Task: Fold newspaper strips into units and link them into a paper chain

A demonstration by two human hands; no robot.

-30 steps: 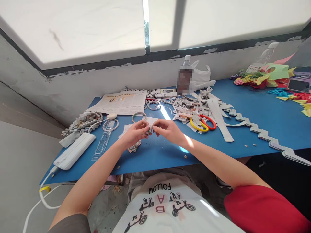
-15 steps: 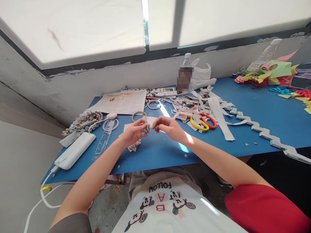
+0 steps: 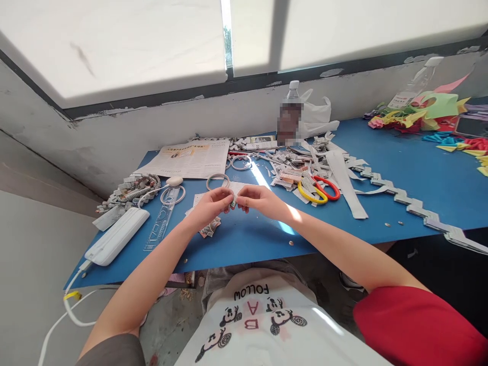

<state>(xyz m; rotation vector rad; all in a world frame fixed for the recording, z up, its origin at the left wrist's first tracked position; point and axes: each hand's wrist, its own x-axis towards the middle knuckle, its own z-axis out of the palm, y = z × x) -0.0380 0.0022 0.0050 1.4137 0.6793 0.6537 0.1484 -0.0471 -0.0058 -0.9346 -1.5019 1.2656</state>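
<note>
Over the blue table point(image 3: 247, 244), my left hand point(image 3: 211, 207) is closed in a pinch on a small folded newspaper piece point(image 3: 233, 203). My right hand point(image 3: 261, 201) meets it from the other side, thumb and fingers pinched at the same piece. The fingertips cover most of the paper, so its exact shape is hidden. Beneath my left wrist lies a small folded paper pile point(image 3: 210, 229). A flat sheet of paper point(image 3: 238, 187) is partly visible behind my hands, beside a grey ring point(image 3: 218, 181).
Yellow and red-handled scissors point(image 3: 318, 192) lie by a heap of newspaper strips point(image 3: 293, 165). A zigzag paper chain point(image 3: 414, 206) runs off the right edge. At left are a white power bank-like box point(image 3: 117, 236), a clear ruler point(image 3: 162, 223) and a woven paper bundle point(image 3: 131, 192). A bottle point(image 3: 290, 122) stands behind.
My hands have come together. My right hand, which held a small paper piece apart from the left, has moved left and now touches the piece in my left hand.
</note>
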